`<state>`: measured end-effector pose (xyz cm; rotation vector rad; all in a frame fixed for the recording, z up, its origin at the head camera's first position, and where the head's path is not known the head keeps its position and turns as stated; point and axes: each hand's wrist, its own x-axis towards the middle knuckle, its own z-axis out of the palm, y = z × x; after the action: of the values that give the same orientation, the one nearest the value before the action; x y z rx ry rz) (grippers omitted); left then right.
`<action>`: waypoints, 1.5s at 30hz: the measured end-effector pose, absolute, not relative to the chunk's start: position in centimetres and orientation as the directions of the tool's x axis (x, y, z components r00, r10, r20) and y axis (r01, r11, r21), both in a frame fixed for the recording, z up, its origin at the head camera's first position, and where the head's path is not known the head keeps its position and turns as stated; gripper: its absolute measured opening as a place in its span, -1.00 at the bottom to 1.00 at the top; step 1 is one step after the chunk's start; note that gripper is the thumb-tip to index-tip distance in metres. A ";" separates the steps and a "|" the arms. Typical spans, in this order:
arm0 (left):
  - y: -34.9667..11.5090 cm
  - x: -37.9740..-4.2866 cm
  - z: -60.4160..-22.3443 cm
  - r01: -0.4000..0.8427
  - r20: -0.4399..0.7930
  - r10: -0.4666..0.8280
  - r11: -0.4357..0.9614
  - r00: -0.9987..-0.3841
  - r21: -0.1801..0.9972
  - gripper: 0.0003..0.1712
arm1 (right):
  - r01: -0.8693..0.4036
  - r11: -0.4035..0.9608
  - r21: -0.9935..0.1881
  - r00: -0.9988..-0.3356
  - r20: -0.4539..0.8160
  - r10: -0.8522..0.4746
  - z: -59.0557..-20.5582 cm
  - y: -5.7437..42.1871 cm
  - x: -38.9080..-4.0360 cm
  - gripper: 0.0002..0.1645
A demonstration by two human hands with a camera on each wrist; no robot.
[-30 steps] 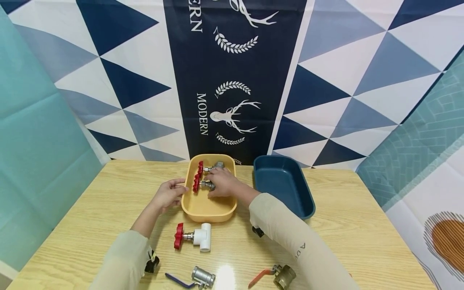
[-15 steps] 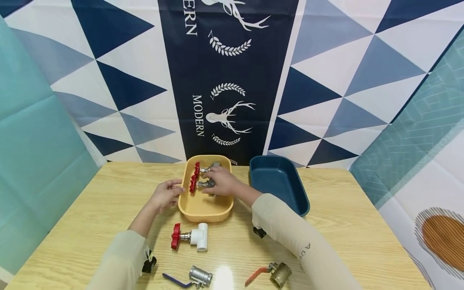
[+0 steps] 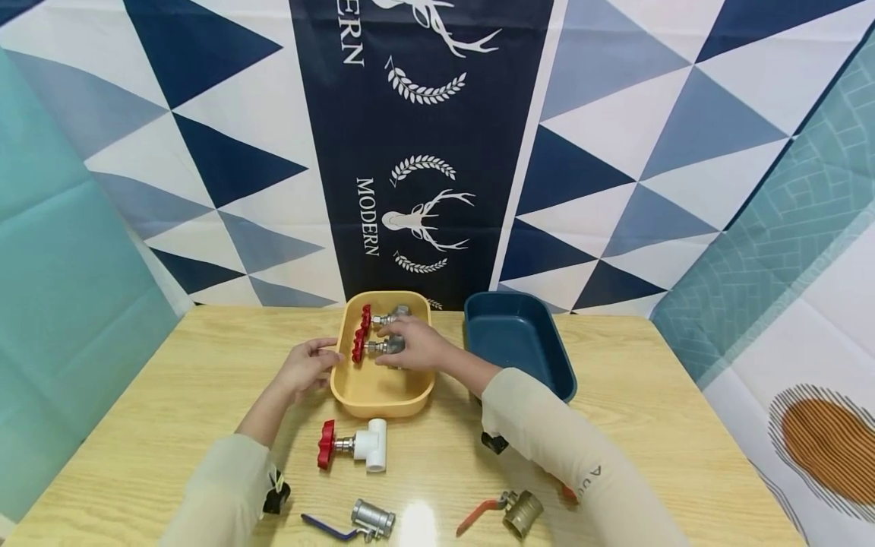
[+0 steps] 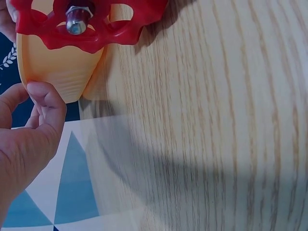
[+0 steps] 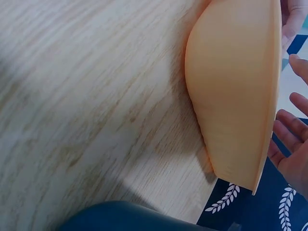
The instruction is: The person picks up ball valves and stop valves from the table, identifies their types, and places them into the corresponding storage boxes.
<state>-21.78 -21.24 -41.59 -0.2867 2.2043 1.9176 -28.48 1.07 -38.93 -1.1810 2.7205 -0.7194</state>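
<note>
In the head view, a yellow bin (image 3: 383,387) stands at the table's back, holding two metal valves with red handwheels. The rear valve (image 3: 391,317) lies above the nearer valve (image 3: 384,346), their wheels close together. My left hand (image 3: 307,368) pinches the bin's left rim between thumb and fingers, also seen in the left wrist view. My right hand (image 3: 417,343) is inside the bin over the nearer valve, thumb and fingers spread around its body and partly hiding it. In the right wrist view, the right hand's fingers (image 5: 288,132) are apart; the bin wall hides the valves.
A dark blue bin (image 3: 519,342) stands right of the yellow one. In front lie a white tee valve (image 3: 371,446) with a red handwheel, a blue-lever valve (image 3: 372,518) and a brass valve (image 3: 522,514) with a red lever. Something red (image 3: 569,494) shows beside the right sleeve.
My right hand shifts slightly and its fingers loosen around the nearer valve, which lies in the bin. The left hand stays on the rim. The head view drifts a little.
</note>
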 end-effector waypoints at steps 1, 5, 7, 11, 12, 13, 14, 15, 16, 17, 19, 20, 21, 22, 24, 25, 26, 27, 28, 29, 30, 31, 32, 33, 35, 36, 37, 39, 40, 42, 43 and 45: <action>-21.2 -21.8 -41.5 -0.273 -0.275 -0.007 0.140 -0.961 0.952 -0.38 | -0.660 0.589 -0.466 -0.701 0.101 -0.706 -38.8 1.1 -28.4 -0.40; -21.2 -22.0 -41.5 -0.273 -0.275 -0.009 0.148 -0.961 0.950 -0.38 | -0.629 0.590 -0.505 -0.718 0.087 -0.691 -38.5 1.4 -27.8 -0.41; -21.2 -22.0 -41.5 -0.278 -0.280 -0.009 0.154 -0.960 0.948 -0.38 | -0.619 0.589 -0.520 -0.723 0.084 -0.686 -38.5 1.5 -27.6 -0.42; -21.1 -22.0 -41.5 -0.287 -0.288 -0.018 0.157 -0.957 0.945 -0.38 | -0.613 0.576 -0.541 -0.723 0.090 -0.685 -38.6 1.8 -27.2 -0.43; -21.1 -21.9 -41.4 -0.288 -0.289 -0.019 0.159 -0.957 0.944 -0.38 | -0.612 0.573 -0.545 -0.723 0.092 -0.685 -38.5 1.9 -27.1 -0.43; -21.1 -21.9 -41.4 -0.289 -0.290 -0.022 0.161 -0.957 0.943 -0.38 | -0.612 0.570 -0.549 -0.722 0.094 -0.685 -38.5 2.0 -27.1 -0.43; -21.1 -21.9 -41.4 -0.292 -0.292 -0.024 0.161 -0.956 0.943 -0.38 | -0.609 0.570 -0.552 -0.723 0.091 -0.685 -38.4 2.1 -27.0 -0.43; -21.1 -21.8 -41.4 -0.293 -0.293 -0.024 0.161 -0.956 0.942 -0.38 | -0.607 0.570 -0.554 -0.723 0.088 -0.685 -38.4 2.2 -26.9 -0.43; -21.0 -21.8 -41.4 -0.294 -0.295 -0.023 0.162 -0.955 0.942 -0.38 | -0.605 0.570 -0.557 -0.724 0.086 -0.684 -38.3 2.3 -26.8 -0.43; -21.0 -21.8 -41.4 -0.295 -0.295 -0.021 0.162 -0.955 0.942 -0.38 | -0.601 0.571 -0.560 -0.726 0.083 -0.683 -38.2 2.4 -26.6 -0.42; -21.0 -21.8 -41.3 -0.298 -0.299 -0.019 0.164 -0.954 0.940 -0.38 | -0.592 0.565 -0.575 -0.728 0.080 -0.680 -38.0 2.6 -26.3 -0.42; -21.0 -21.8 -41.3 -0.298 -0.299 -0.019 0.164 -0.954 0.940 -0.37 | -0.587 0.561 -0.584 -0.729 0.080 -0.680 -37.8 2.7 -26.2 -0.41; -21.0 -21.7 -41.3 -0.296 -0.297 -0.018 0.165 -0.955 0.941 -0.37 | -0.588 0.555 -0.589 -0.727 0.084 -0.681 -37.7 2.8 -26.1 -0.41; -21.0 -21.7 -41.3 -0.294 -0.295 -0.018 0.166 -0.955 0.941 -0.37 | -0.587 0.549 -0.594 -0.725 0.085 -0.683 -37.6 2.8 -25.9 -0.41; -21.1 -21.7 -41.3 -0.296 -0.297 -0.020 0.168 -0.955 0.940 -0.37 | -0.584 0.541 -0.605 -0.722 0.083 -0.687 -37.5 2.9 -25.7 -0.40; -21.1 -21.7 -41.3 -0.297 -0.298 -0.021 0.169 -0.954 0.940 -0.37 | -0.584 0.539 -0.607 -0.720 0.080 -0.690 -37.4 3.0 -25.5 -0.40; -21.2 -21.7 -41.4 -0.295 -0.297 -0.017 0.172 -0.955 0.940 -0.36 | -0.583 0.540 -0.607 -0.719 0.075 -0.691 -37.4 3.0 -25.4 -0.40; -21.2 -21.8 -41.4 -0.302 -0.304 -0.018 0.171 -0.953 0.938 -0.36 | -0.583 0.544 -0.604 -0.718 0.070 -0.693 -37.4 3.0 -25.3 -0.41; -21.3 -21.9 -41.6 -0.308 -0.310 -0.015 0.169 -0.951 0.936 -0.35 | -0.582 0.542 -0.607 -0.717 0.067 -0.694 -37.4 3.1 -25.2 -0.41; -21.4 -22.0 -41.7 -0.314 -0.316 -0.012 0.166 -0.949 0.935 -0.35 | -0.581 0.538 -0.611 -0.715 0.067 -0.696 -37.3 3.1 -25.1 -0.41; -21.4 -22.0 -41.7 -0.312 -0.315 -0.009 0.166 -0.949 0.935 -0.34 | -0.581 0.536 -0.613 -0.714 0.068 -0.697 -37.3 3.2 -25.0 -0.40; -21.3 -22.0 -41.8 -0.311 -0.314 -0.007 0.164 -0.949 0.936 -0.35 | -0.580 0.533 -0.616 -0.713 0.067 -0.698 -37.3 3.2 -24.9 -0.41; -21.3 -22.0 -41.8 -0.308 -0.312 -0.003 0.159 -0.950 0.938 -0.35 | -0.579 0.531 -0.618 -0.713 0.069 -0.698 -37.3 3.2 -24.8 -0.42; -21.3 -22.1 -41.7 -0.311 -0.314 -0.006 0.157 -0.949 0.937 -0.35 | -0.580 0.521 -0.625 -0.709 0.074 -0.701 -37.3 3.3 -24.7 -0.42; -21.4 -22.2 -41.8 -0.307 -0.311 0.004 0.153 -0.950 0.940 -0.35 | -0.579 0.509 -0.637 -0.706 0.080 -0.704 -37.3 3.3 -24.4 -0.43; -21.4 -22.1 -41.7 -0.308 -0.312 0.004 0.150 -0.950 0.940 -0.35 | -0.579 0.504 -0.641 -0.705 0.083 -0.705 -37.2 3.4 -24.2 -0.43; -21.4 -22.2 -41.8 -0.304 -0.309 0.012 0.148 -0.951 0.941 -0.34 | -0.578 0.495 -0.649 -0.702 0.087 -0.707 -37.2 3.4 -24.0 -0.44; -21.6 -22.2 -41.9 -0.310 -0.316 0.013 0.148 -0.949 0.939 -0.33 | -0.576 0.478 -0.663 -0.696 0.091 -0.713 -37.1 3.4 -23.5 -0.44; -21.6 -22.2 -41.9 -0.314 -0.319 0.012 0.147 -0.948 0.938 -0.32 | -0.574 0.471 -0.670 -0.692 0.090 -0.716 -37.0 3.4 -23.3 -0.44; -21.4 -22.0 -41.6 -0.311 -0.316 0.007 0.156 -0.949 0.937 -0.32 | -0.570 0.457 -0.682 -0.685 0.088 -0.723 -37.0 3.4 -22.7 -0.44; -21.4 -21.9 -41.5 -0.306 -0.312 0.010 0.163 -0.950 0.938 -0.31 | -0.568 0.451 -0.688 -0.682 0.086 -0.726 -37.0 3.4 -22.4 -0.44; -21.2 -21.8 -41.3 -0.310 -0.314 0.000 0.172 -0.949 0.935 -0.32 | -0.566 0.444 -0.694 -0.677 0.083 -0.732 -36.9 3.3 -21.9 -0.44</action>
<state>-21.83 -21.24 -41.33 -0.2990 2.2061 1.8538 -21.91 3.34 -36.90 -1.1291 2.4674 -1.0539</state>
